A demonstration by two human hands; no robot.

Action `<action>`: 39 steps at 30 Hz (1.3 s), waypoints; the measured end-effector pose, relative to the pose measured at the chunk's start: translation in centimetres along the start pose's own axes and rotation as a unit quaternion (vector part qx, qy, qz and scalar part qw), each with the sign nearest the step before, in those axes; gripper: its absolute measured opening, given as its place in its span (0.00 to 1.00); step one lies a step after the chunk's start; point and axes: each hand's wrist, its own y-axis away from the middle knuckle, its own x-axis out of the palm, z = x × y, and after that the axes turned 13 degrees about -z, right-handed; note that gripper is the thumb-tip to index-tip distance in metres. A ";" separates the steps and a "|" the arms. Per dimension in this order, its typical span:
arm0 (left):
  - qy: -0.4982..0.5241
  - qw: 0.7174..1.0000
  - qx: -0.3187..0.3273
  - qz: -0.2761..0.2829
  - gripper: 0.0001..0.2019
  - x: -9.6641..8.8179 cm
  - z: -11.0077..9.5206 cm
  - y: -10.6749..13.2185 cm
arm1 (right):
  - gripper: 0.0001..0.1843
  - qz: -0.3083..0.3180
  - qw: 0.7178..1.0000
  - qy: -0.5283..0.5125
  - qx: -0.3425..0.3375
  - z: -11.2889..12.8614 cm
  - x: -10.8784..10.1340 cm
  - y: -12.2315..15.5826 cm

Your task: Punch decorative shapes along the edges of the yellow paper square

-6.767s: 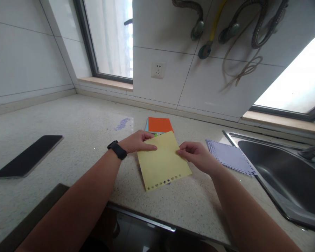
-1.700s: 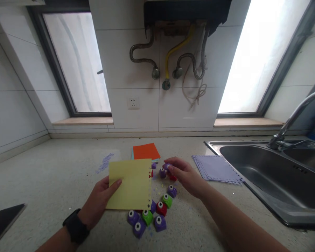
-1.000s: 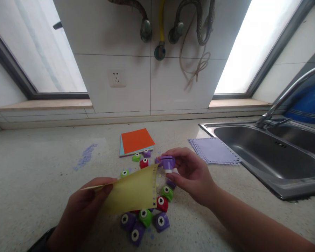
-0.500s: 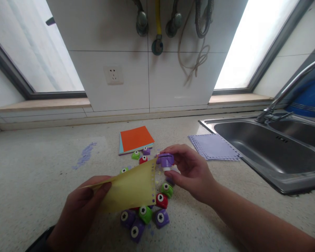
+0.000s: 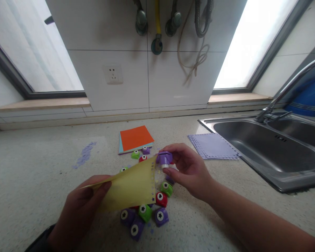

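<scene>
Pinched between thumb and fingers of my left hand [image 5: 86,196] is a sheet of yellow paper [image 5: 132,185], raised above the counter and slightly curved. Small punched shapes run down its right edge. My right hand [image 5: 187,169] grips a purple craft punch [image 5: 164,158] by thumb and fingers, its white button facing down. The punch sits at the sheet's upper right corner; whether the paper is in its slot I cannot tell. Below the sheet lie several more punches, among them a green punch [image 5: 145,212], a red punch [image 5: 161,198] and a purple punch [image 5: 161,216]. Some are partly hidden by the paper.
An orange sheet [image 5: 136,137] tops a paper stack behind the punches. Lilac sheets with punched borders [image 5: 214,145] lie beside the steel sink [image 5: 252,154]. Purple paper bits [image 5: 85,154] are scattered on the left of the counter [image 5: 36,168]. A faucet [image 5: 286,91] rises at right.
My right hand and the purple punch have shifted very slightly left and up along the sheet's corner. The left hand and the paper stay nearly still.
</scene>
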 end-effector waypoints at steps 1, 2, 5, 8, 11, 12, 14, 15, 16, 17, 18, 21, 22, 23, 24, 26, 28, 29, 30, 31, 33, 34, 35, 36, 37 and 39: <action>-0.006 1.000 0.008 -0.003 0.11 0.0 0.1 0.0 | 0.26 0.003 1.000 0.000 0.001 0.0 0.0 0.0; -0.012 1.000 0.017 -0.005 0.10 -0.1 0.1 -0.1 | 0.26 0.006 1.000 0.001 0.003 0.0 0.0 0.0; -0.020 0.999 0.036 -0.009 0.09 -0.2 0.2 -0.1 | 0.25 0.011 1.000 0.008 0.007 -0.1 -0.1 0.1; -0.018 0.999 0.031 -0.008 0.09 -0.2 -0.2 0.1 | 0.23 0.007 1.000 0.018 0.012 -0.2 -0.1 0.1; -0.023 0.999 0.022 0.001 0.11 -0.1 -1.0 0.6 | 0.23 0.006 0.999 0.021 0.035 -0.2 -0.1 0.1; -0.024 1.000 0.018 -0.001 0.12 0.0 -1.2 0.8 | 0.23 0.005 0.999 0.021 0.044 -0.1 -0.1 0.0; -0.024 0.999 0.002 -0.021 0.13 0.1 -1.5 1.1 | 0.23 0.000 0.998 0.019 0.058 0.1 0.0 -0.1; -0.021 0.999 -0.009 -0.037 0.14 0.1 -1.5 1.3 | 0.23 -0.003 0.998 0.017 0.063 0.3 0.0 -0.2; -0.013 0.999 -0.022 -0.047 0.14 0.2 -1.5 1.4 | 0.22 -0.005 0.998 0.015 0.068 0.5 0.0 -0.3; 0.001 0.998 -0.033 -0.051 0.13 0.2 -1.4 1.4 | 0.22 -0.004 0.997 0.011 0.073 0.7 -0.1 -0.4; 0.020 0.998 -0.043 -0.047 0.13 0.1 -1.4 1.4 | 0.21 -0.002 0.997 0.004 0.080 0.9 -0.1 -0.5; 0.083 0.993 -0.078 -0.020 0.17 -0.1 -1.6 1.4 | 0.19 0.006 0.993 -0.027 0.111 1.4 -0.3 -0.8; 0.098 0.991 -0.092 -0.010 0.17 -0.2 -1.8 1.4 | 0.18 0.006 0.992 -0.038 0.124 1.4 -0.4 -0.9; 0.111 0.988 -0.110 -0.002 0.17 -0.3 -2.0 1.4 | 0.17 0.003 0.989 -0.046 0.139 1.5 -0.4 -0.9; 0.123 0.984 -0.126 0.015 0.17 -0.4 -2.3 1.3 | 0.17 0.000 0.987 -0.051 0.155 1.5 -0.5 -1.0; 0.143 0.976 -0.162 0.040 0.16 -0.4 -2.8 1.3 | 0.16 -0.006 0.980 -0.052 0.194 1.5 -0.6 -1.1; 0.159 0.965 -0.198 0.060 0.15 -0.4 -2.9 1.2 | 0.16 -0.007 0.971 -0.041 0.235 1.3 -0.7 -1.1; 0.164 0.960 -0.214 0.070 0.14 -0.3 -2.8 1.1 | 0.16 -0.008 0.967 -0.032 0.252 1.2 -0.8 -1.1; 0.168 0.955 -0.228 0.086 0.14 -0.3 -2.6 1.0 | 0.16 -0.009 0.963 -0.023 0.268 1.0 -0.8 -1.1; 0.168 0.951 -0.240 0.102 0.14 -0.2 -2.4 0.9 | 0.16 -0.010 0.959 -0.017 0.283 0.7 -0.8 -1.1; 0.165 0.943 -0.259 0.126 0.15 -0.1 -1.9 0.6 | 0.16 -0.015 0.950 -0.015 0.312 0.2 -0.8 -0.9; 0.165 0.940 -0.266 0.136 0.15 -0.1 -1.6 0.4 | 0.17 -0.018 0.945 -0.019 0.327 -0.1 -0.7 -0.9; 0.169 0.936 -0.273 0.144 0.16 -0.1 -1.4 0.3 | 0.17 -0.022 0.939 -0.024 0.342 -0.3 -0.6 -0.8; 0.176 0.932 -0.279 0.152 0.16 -0.1 -1.3 0.2 | 0.18 -0.026 0.934 -0.028 0.354 -0.5 -0.5 -0.7; 0.184 0.927 -0.285 0.159 0.16 -0.1 -1.1 0.1 | 0.18 -0.031 0.930 -0.030 0.364 -0.7 -0.4 -0.6; 0.199 0.920 -0.297 0.162 0.16 -0.1 -0.9 0.0 | 0.18 -0.037 0.924 -0.029 0.379 -0.9 -0.2 -0.5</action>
